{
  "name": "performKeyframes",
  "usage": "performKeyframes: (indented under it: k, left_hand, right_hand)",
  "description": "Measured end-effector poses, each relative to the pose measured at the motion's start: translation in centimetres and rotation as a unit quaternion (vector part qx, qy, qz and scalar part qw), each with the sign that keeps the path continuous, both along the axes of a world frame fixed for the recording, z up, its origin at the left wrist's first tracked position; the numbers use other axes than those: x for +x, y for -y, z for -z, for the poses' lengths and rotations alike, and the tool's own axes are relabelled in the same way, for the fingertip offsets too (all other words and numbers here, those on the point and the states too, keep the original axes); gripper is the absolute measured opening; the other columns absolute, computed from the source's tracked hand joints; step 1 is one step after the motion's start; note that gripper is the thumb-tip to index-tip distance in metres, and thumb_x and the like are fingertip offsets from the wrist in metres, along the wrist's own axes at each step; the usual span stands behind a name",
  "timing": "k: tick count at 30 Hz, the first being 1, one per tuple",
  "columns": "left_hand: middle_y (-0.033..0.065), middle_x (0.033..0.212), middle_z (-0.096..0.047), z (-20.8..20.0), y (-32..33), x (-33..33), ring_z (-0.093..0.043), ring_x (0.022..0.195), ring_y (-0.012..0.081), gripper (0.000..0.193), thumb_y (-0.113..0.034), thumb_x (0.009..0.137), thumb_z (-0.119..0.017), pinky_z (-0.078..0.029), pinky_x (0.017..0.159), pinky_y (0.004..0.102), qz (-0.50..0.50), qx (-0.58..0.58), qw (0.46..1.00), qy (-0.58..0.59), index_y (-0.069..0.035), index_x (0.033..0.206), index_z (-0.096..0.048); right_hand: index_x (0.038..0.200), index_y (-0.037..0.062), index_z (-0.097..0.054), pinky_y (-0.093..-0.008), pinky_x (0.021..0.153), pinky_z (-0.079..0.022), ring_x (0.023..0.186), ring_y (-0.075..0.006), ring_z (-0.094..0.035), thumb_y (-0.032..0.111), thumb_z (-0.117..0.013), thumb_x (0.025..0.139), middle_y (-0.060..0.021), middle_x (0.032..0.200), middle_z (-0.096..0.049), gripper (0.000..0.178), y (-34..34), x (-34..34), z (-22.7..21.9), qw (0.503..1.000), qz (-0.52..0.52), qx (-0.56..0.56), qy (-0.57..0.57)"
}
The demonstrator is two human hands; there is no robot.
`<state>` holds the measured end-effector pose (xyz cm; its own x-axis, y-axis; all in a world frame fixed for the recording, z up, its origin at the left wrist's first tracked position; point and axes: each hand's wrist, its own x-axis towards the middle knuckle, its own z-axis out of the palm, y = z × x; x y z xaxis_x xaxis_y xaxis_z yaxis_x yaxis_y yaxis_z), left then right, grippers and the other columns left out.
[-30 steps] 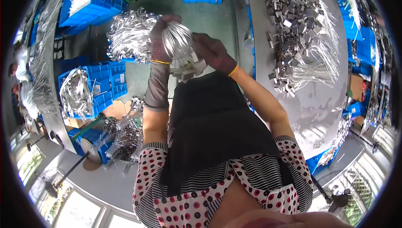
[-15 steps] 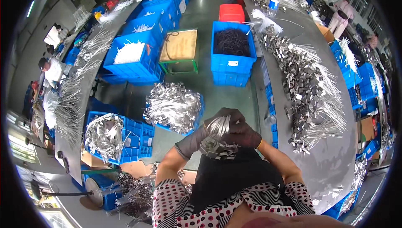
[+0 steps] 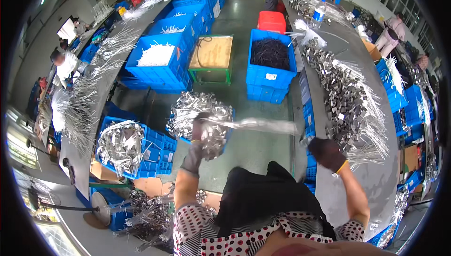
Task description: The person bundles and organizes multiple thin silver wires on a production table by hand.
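Observation:
My left hand point(image 3: 199, 128), in a dark glove, is closed on a bundle of thin silvery strips point(image 3: 213, 145) over a heaped blue bin. The blocky ends of the bundle hang below the hand, and its long tails point(image 3: 263, 124) stretch rightward in a motion blur. My right hand point(image 3: 329, 155), also gloved, is over the near edge of the right-hand table. A small greyish piece shows at its fingertips, where the blurred tails end; whether the fingers grip it is unclear. The heaped bin point(image 3: 185, 139) is full of silvery strips, partly hidden by my left hand.
The right-hand table point(image 3: 357, 195) carries a long pile of strips with blocky grey ends point(image 3: 345, 96) and a water bottle point(image 3: 318, 14). Blue bins point(image 3: 270, 75), a green-framed stand point(image 3: 211, 70) and another filled bin point(image 3: 150, 155) stand around the aisle. Other people work farther off.
My hands have moved from together in front of my apron to wide apart. The left went to the heaped bin with the bundle, the right out to the table edge.

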<state>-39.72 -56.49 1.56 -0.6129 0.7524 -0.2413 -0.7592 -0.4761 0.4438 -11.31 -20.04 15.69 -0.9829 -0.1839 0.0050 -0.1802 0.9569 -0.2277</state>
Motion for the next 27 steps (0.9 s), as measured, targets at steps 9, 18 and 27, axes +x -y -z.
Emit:
performKeyframes:
  k: [9, 18, 27]
  left_hand:
    - [0.0146, 0.098, -0.068, 4.2, -8.0, 3.1, -0.063, 0.094, 0.0214, 0.032, 0.004, 0.085, -0.044, -0.047, 0.082, 0.0315, -0.317, -0.322, 0.823, -0.345, 0.002, 0.114, -0.060]
    - [0.0146, 0.077, -0.064, 1.1, -11.2, 5.7, -0.061, 0.066, 0.0260, 0.016, -0.015, 0.081, -0.066, -0.047, 0.061, 0.0372, -0.242, -0.354, 0.710, -0.558, -0.001, 0.089, -0.064]
    - [0.0135, 0.083, -0.067, -1.7, -14.5, 5.5, -0.067, 0.072, 0.0281, 0.033, -0.018, 0.083, -0.064, -0.050, 0.060, 0.0385, -0.193, -0.290, 0.660, -0.666, -0.011, 0.113, -0.055]
  right_hand:
    - [0.117, 0.0073, -0.056, -0.0437, 0.075, -0.051, 0.089, -0.0373, -0.063, 0.030, -0.056, 0.090, -0.0181, 0.106, -0.064, 0.036, 13.7, -13.1, 8.2, 0.960, 0.034, -0.234, -0.150]
    - [0.091, 0.0002, -0.058, -0.0346, 0.062, -0.046, 0.066, -0.0193, -0.058, 0.024, -0.058, 0.090, -0.0130, 0.080, -0.062, 0.024, 13.1, -11.9, 8.2, 0.867, 0.098, -0.486, 0.055]
    - [0.077, 0.0117, -0.057, -0.0272, 0.054, -0.037, 0.058, -0.0064, -0.044, 0.019, -0.061, 0.087, 0.0045, 0.068, -0.049, 0.013, 14.0, -10.6, 3.9, 0.520, 0.175, -0.824, 0.140]
